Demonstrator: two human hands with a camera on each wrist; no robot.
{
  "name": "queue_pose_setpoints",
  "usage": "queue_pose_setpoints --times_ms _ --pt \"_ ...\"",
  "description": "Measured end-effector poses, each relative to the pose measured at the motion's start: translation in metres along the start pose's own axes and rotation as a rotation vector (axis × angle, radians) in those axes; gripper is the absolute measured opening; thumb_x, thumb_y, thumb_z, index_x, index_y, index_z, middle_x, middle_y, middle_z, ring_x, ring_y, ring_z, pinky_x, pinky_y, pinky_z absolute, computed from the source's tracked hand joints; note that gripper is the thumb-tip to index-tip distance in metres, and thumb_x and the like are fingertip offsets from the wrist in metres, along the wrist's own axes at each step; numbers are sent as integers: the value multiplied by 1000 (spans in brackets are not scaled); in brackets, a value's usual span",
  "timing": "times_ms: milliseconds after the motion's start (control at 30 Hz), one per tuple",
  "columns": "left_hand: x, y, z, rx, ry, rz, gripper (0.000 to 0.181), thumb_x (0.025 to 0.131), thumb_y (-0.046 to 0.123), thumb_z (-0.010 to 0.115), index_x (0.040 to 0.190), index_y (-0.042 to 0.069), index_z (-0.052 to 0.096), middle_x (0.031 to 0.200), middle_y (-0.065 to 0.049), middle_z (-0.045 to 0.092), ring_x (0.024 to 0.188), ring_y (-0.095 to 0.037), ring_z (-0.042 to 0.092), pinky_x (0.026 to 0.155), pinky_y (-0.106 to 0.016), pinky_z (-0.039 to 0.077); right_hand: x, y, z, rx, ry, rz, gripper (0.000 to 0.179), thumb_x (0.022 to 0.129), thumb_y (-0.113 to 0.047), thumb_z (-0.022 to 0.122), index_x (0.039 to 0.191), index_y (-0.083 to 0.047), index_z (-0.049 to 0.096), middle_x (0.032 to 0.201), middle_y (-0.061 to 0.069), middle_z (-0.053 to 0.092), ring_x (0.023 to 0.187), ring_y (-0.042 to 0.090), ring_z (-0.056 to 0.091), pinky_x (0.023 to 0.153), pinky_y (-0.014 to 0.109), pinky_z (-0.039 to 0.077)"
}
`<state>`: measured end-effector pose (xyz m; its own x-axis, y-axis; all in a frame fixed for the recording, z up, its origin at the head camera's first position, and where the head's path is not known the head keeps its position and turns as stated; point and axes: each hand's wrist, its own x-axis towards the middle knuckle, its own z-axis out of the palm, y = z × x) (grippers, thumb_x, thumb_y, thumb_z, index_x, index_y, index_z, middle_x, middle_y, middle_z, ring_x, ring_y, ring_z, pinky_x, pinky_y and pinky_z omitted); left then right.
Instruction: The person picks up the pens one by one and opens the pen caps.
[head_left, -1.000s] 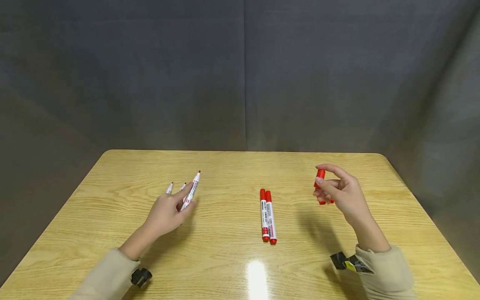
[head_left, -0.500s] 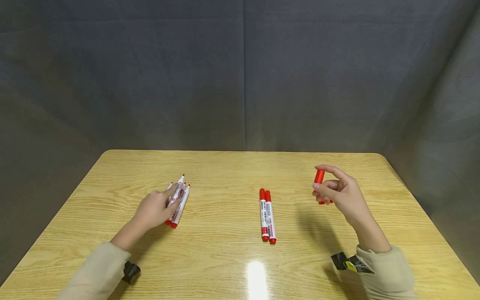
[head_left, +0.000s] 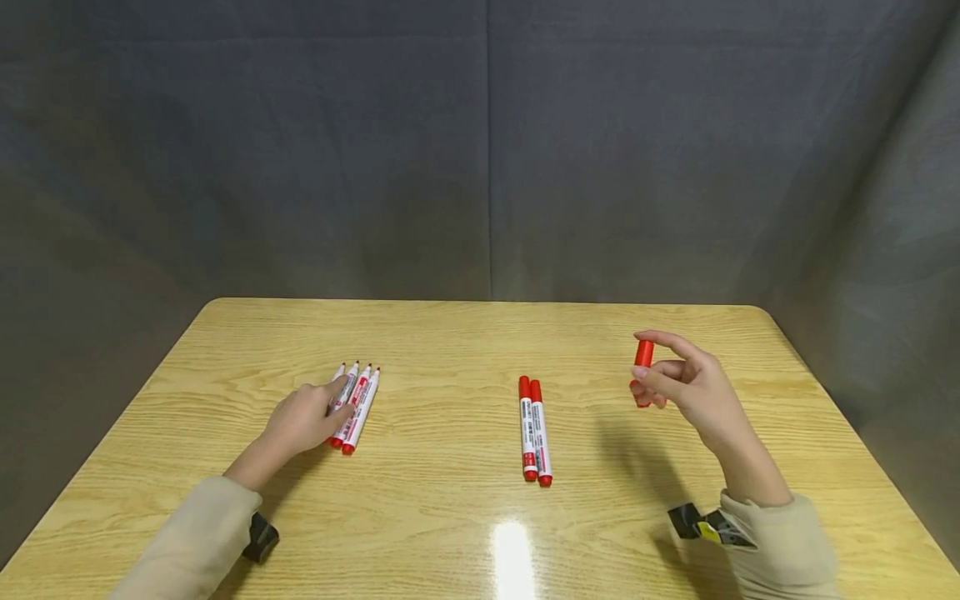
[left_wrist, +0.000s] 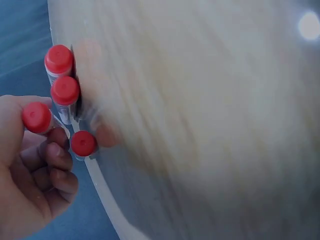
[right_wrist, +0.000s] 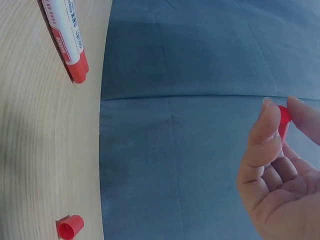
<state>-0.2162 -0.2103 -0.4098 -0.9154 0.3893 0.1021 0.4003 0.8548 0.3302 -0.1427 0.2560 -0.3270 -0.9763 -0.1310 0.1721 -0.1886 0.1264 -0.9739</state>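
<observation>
My left hand (head_left: 300, 418) pinches an uncapped whiteboard marker (head_left: 347, 388), white with a red tip and red end. In the left wrist view this marker (left_wrist: 37, 118) sits between thumb and fingers, its red end facing the camera. Several other uncapped markers (head_left: 364, 410) lie side by side at that hand, tips pointing away; the fingers partly cover the row. On the right, my right hand (head_left: 693, 387) holds up a red marker cap (head_left: 644, 353) between thumb and forefinger. Another red cap (right_wrist: 71, 227) lies on the table, mostly behind this hand in the head view.
Two capped red markers (head_left: 535, 429) lie together between the hands on the wooden table (head_left: 450, 533). A grey curtain (head_left: 480, 150) hangs behind the table's far edge. Both wrists carry a black strap-on camera (head_left: 261, 537).
My left hand has moved left and down, bringing its marker from above the table into the row beside the other uncapped ones. My right hand has barely shifted, still with the cap.
</observation>
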Motion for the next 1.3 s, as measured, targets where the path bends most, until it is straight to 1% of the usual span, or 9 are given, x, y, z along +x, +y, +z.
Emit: queue_pose_setpoints --times_ms 167,300,400,500,767,967,1033,1167,1300 --pt "1 0 -2 31 -31 -27 52 87 22 60 126 -12 49 45 3 35 39 -6 27 38 -21 22 -2 -2 -1 -4 -7 5 38 88 -4 59 124 -12 50 66 3 61 63 18 63 63 27 52" --pt "-1 4 -4 48 -14 -25 50 88 22 59 125 -11 50 45 4 32 39 -6 24 38 -21 20 -4 0 -5 -33 11 10 39 88 -5 60 125 -13 51 64 0 59 58 13 58 59 26 49" --pt "-3 9 -7 33 27 -10 47 88 20 59 124 -9 52 42 6 30 37 -5 21 36 -19 19 -6 3 -12 -83 39 6 39 88 -5 60 125 -14 52 67 -2 61 57 11 58 57 24 48" --pt "-4 16 -12 12 66 11 45 88 19 59 124 -7 54 41 7 31 36 -5 23 36 -19 20 -8 5 -19 -123 58 0 39 88 -5 60 125 -15 52 66 -3 60 58 12 59 57 23 48" --pt "-11 43 -27 -24 87 72 43 88 20 59 124 -3 56 45 8 36 38 -4 27 37 -20 22 -8 11 -42 -256 75 12 41 88 -7 60 126 -18 51 69 -1 63 57 12 56 55 25 45" --pt "-15 58 -36 -33 117 150 29 87 18 60 112 3 62 47 11 37 41 -3 30 40 -22 27 -4 19 -62 -274 86 32 38 89 -9 59 125 -19 50 71 -1 66 59 12 59 53 23 45" --pt "-15 61 -38 -37 123 169 28 87 18 60 111 4 63 47 12 38 41 -2 29 41 -22 28 -2 21 -67 -283 88 41 38 90 -10 58 126 -18 49 72 -1 66 59 12 59 53 23 45" --pt "-17 66 -42 -36 129 181 35 88 18 60 119 2 60 48 13 37 41 0 28 42 -21 28 0 27 -73 -311 83 66 38 91 -12 56 128 -15 47 74 -2 67 61 13 60 53 24 46" --pt "-20 72 -45 -51 141 182 40 87 18 61 123 2 58 49 13 38 41 0 28 42 -21 28 4 35 -80 -383 49 115 43 92 -14 55 132 -4 42 78 -1 66 64 12 60 55 26 47"
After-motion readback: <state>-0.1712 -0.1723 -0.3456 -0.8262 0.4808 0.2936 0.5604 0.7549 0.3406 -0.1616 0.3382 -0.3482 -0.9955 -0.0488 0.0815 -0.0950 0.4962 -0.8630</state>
